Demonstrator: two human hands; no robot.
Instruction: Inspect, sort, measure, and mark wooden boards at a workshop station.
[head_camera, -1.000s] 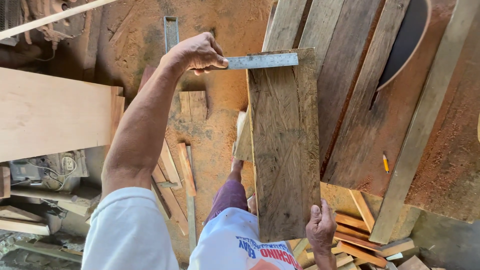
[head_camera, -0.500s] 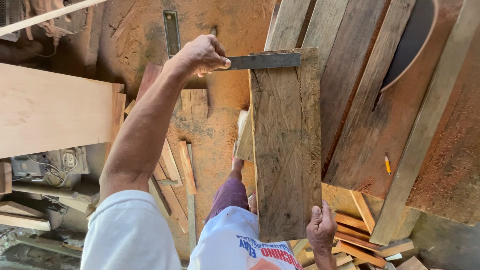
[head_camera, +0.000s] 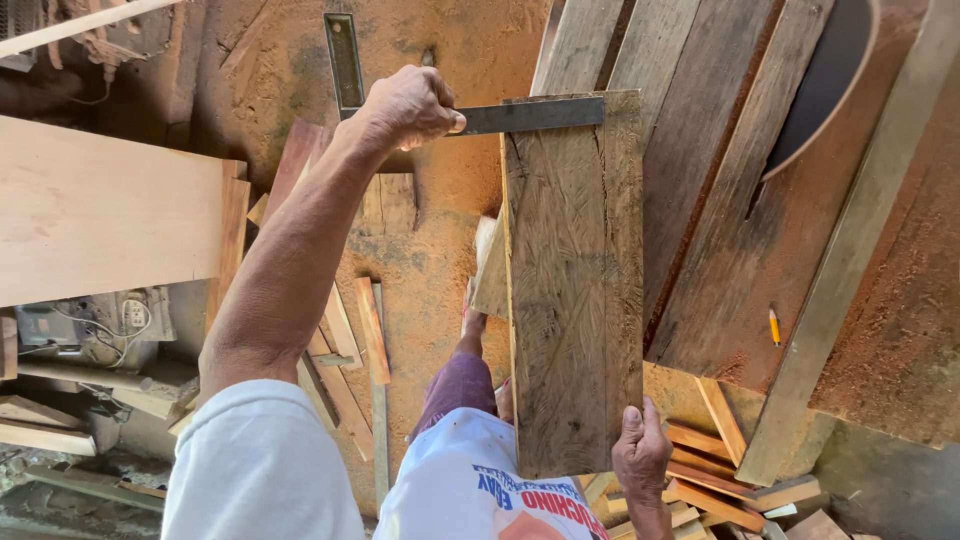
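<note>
Steel try square (head_camera: 470, 105) lies across the far end of the weathered wooden board (head_camera: 575, 290), blade flush to the end and stock down the left edge, pinched at its corner by the left hand (head_camera: 410, 105). The right hand (head_camera: 640, 450) clasps the board's near right corner; judged from this head view, squaring is under way, no line is visible yet, and the pencil (head_camera: 774, 327) lies unused on the planks (head_camera: 740, 200) to the right.

My left hand (head_camera: 410, 105) covers the square's (head_camera: 500, 116) corner joint, and my right hand (head_camera: 640, 455) runs off the frame's bottom edge.
</note>
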